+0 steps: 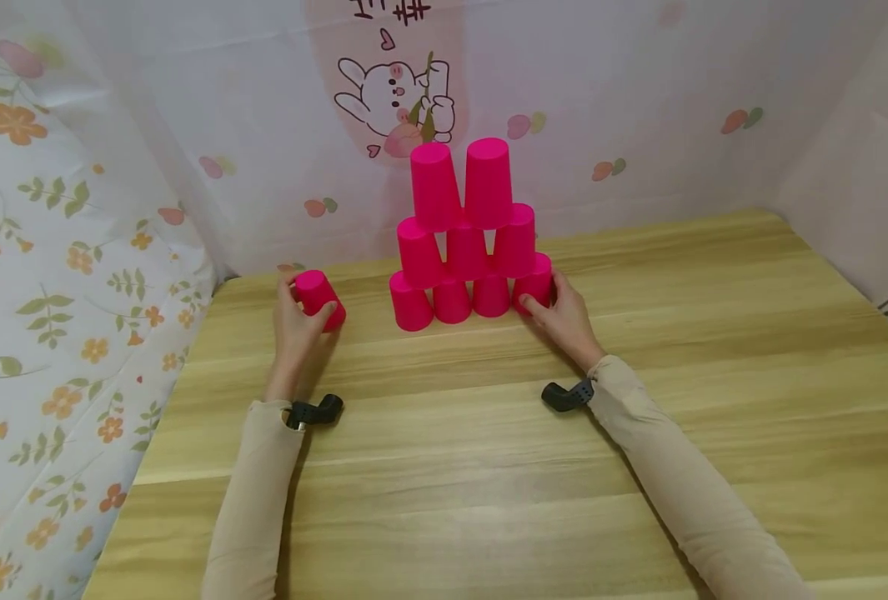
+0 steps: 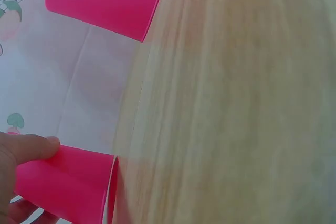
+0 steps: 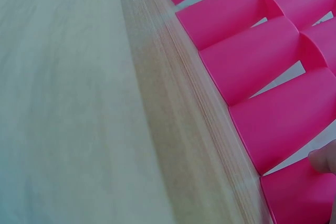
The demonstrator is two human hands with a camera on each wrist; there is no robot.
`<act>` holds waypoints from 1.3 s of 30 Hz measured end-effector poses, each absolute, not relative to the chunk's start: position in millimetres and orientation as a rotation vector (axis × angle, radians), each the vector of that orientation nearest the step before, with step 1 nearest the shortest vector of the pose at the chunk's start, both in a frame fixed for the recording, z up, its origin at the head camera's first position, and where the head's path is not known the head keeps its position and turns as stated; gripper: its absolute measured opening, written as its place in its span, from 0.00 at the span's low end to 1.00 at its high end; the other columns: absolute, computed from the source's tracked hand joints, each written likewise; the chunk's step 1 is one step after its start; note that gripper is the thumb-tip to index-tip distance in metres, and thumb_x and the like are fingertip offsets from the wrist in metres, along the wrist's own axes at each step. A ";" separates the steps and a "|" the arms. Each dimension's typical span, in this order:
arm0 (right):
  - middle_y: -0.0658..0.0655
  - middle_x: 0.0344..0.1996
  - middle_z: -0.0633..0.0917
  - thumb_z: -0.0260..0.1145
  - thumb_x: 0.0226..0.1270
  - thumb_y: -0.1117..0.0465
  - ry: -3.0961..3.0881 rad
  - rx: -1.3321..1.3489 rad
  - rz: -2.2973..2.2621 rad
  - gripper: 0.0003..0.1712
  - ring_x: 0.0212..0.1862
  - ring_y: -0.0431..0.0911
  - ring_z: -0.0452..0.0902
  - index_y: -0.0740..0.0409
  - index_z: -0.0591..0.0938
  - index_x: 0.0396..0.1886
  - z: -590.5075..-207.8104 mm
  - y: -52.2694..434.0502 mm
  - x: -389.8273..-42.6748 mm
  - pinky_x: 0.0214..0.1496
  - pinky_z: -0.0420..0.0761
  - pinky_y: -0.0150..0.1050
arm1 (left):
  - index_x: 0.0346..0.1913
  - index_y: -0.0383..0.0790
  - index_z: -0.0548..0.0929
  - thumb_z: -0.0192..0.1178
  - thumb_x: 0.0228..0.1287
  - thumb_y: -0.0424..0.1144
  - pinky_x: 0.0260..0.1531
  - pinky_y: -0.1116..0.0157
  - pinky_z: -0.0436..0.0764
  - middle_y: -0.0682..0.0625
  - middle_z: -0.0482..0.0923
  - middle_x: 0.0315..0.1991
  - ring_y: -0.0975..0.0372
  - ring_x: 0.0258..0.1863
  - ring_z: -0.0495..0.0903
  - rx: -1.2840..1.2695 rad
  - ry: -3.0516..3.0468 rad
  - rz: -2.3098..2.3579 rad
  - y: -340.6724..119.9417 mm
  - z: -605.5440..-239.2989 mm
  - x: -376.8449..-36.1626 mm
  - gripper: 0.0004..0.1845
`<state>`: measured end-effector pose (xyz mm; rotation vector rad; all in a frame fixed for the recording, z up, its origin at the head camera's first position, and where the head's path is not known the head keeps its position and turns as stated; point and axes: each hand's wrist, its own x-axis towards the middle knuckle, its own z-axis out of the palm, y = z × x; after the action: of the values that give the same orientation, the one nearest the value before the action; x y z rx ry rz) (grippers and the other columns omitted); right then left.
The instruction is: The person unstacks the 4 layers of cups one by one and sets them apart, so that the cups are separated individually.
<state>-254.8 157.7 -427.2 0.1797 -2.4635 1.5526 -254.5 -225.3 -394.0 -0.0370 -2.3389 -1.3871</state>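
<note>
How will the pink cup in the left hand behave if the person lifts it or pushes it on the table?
The pink cup looks like thin plastic, so it is probably light and easy for the left hand to lift. It is tilted in the hand, and its tapered round wall would likely roll in a curve if laid down. On the smooth wooden table it may slide easily.
</note>
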 end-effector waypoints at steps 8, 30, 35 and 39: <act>0.58 0.45 0.74 0.62 0.52 0.57 -2.429 0.194 1.568 0.30 0.46 0.48 0.69 0.59 0.64 0.55 -428.3 156.1 -256.2 0.48 0.70 0.42 | 0.55 0.39 0.59 0.62 0.46 0.31 0.46 0.59 0.70 0.45 0.68 0.49 0.57 0.47 0.68 -0.004 -2.383 -1.400 -228.9 -397.0 -252.9 0.32; 0.57 0.43 0.74 0.62 0.52 0.56 -2.440 0.190 1.549 0.29 0.45 0.46 0.69 0.58 0.65 0.53 -428.5 157.2 -257.1 0.47 0.69 0.41 | 0.60 0.43 0.58 0.63 0.44 0.52 0.48 0.60 0.66 0.47 0.62 0.55 0.57 0.51 0.63 -0.026 -2.414 -1.148 -205.9 -330.8 -248.0 0.41; 0.56 0.42 0.75 0.62 0.52 0.56 -2.442 0.191 1.550 0.28 0.43 0.46 0.70 0.58 0.65 0.52 -428.4 156.0 -256.7 0.45 0.70 0.39 | 0.58 0.43 0.62 0.62 0.45 0.51 0.47 0.63 0.65 0.50 0.65 0.53 0.59 0.50 0.65 -0.166 -2.332 -1.108 -188.0 -310.0 -244.9 0.36; 0.56 0.42 0.74 0.61 0.52 0.55 -2.446 0.184 1.539 0.29 0.43 0.46 0.70 0.58 0.65 0.53 -427.4 155.3 -256.4 0.44 0.70 0.39 | 0.56 0.47 0.64 0.61 0.45 0.53 0.45 0.63 0.66 0.55 0.67 0.52 0.63 0.49 0.67 -0.221 -2.319 -1.151 -172.2 -287.2 -244.3 0.34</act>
<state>-256.4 155.3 -427.4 0.1836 -2.4464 1.5389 -244.3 -172.2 -287.2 -0.2208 -2.3186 -1.1510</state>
